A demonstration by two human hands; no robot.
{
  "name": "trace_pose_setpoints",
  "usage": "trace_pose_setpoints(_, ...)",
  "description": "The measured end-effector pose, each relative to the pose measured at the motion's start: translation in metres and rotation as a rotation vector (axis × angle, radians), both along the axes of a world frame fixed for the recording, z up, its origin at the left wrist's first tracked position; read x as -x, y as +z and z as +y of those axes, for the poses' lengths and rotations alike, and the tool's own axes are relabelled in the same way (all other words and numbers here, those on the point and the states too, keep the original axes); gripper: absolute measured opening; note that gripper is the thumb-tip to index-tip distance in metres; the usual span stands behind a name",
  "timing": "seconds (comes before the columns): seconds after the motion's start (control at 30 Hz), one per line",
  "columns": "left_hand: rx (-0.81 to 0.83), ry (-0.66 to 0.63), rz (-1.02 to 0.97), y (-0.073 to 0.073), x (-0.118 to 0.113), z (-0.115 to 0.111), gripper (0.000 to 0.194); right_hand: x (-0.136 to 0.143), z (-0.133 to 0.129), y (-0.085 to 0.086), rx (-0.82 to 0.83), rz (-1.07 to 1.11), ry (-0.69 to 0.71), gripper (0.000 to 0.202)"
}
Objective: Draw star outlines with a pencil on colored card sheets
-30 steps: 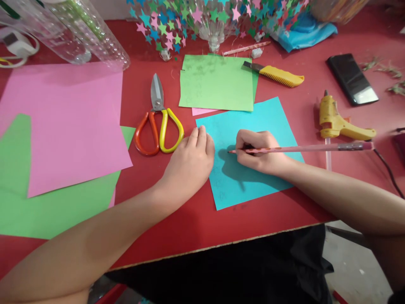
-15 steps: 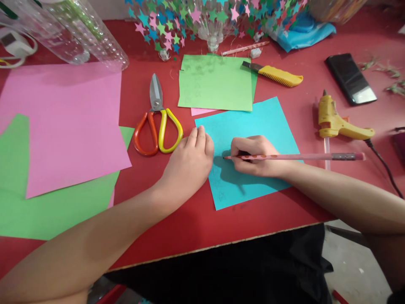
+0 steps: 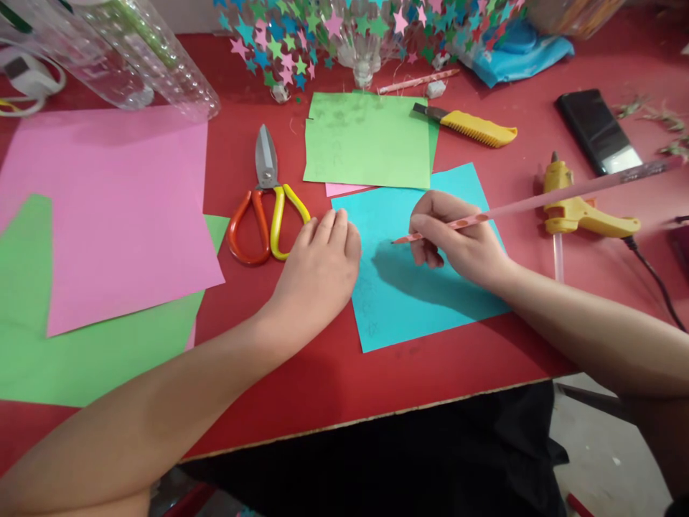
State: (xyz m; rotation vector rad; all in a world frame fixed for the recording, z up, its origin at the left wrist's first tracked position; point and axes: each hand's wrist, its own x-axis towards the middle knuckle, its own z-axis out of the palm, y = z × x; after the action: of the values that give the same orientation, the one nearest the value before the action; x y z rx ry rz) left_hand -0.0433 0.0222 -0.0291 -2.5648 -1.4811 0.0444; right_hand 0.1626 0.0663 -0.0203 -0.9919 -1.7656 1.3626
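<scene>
A blue sheet of paper point(image 3: 430, 294) lies in front of me, with faint pencil drawings along its left side. My left hand point(image 3: 323, 262) rests flat, fingers stretched out, across the sheet's left edge; its fingertips lie beside the yellow handle of the scissors point(image 3: 266, 165). Over the sheet, my right hand point(image 3: 457, 237) grips a pink pencil point(image 3: 517, 208) between thumb and fingers. The pencil's tip points left and appears raised off the paper, with the hand's shadow below. A light green sheet point(image 3: 371, 143) with smudges lies just beyond the blue one.
At the right are a yellow glue gun point(image 3: 575, 205), a black phone point(image 3: 597, 133) and a yellow utility knife point(image 3: 474, 128). Pink paper point(image 3: 129, 215) overlaps green paper point(image 3: 108, 366) at left. Star decorations point(image 3: 334, 29) and plastic bottles point(image 3: 140, 57) stand at the back of the red table.
My right hand has lifted and turned, its pencil tip moving up and right while the pencil's far end swung upward. The blue sheet has shifted slightly; my left hand has barely moved.
</scene>
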Motion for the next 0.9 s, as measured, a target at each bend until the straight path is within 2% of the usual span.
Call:
trace_pose_setpoints(0.1,-0.009,0.017,-0.008,-0.002,0.002,0.004,0.04,-0.001,-0.002,0.001,-0.024,-0.083,0.081,0.01)
trace_pose_setpoints(0.23,0.0,0.023,-0.036,-0.003,0.003,0.007,0.04,0.0,-0.007,-0.003,-0.08,-0.181,0.24,0.012)
trace_pose_setpoints(0.43,-0.006,0.013,-0.036,-0.005,0.002,0.007,0.041,0.003,-0.008,-0.009,-0.208,-0.142,0.23,0.015)
trace_pose_setpoints(0.9,0.032,0.023,-0.042,-0.003,0.0,0.007,0.042,0.003,-0.008,-0.009,-0.19,-0.192,0.27,0.015)
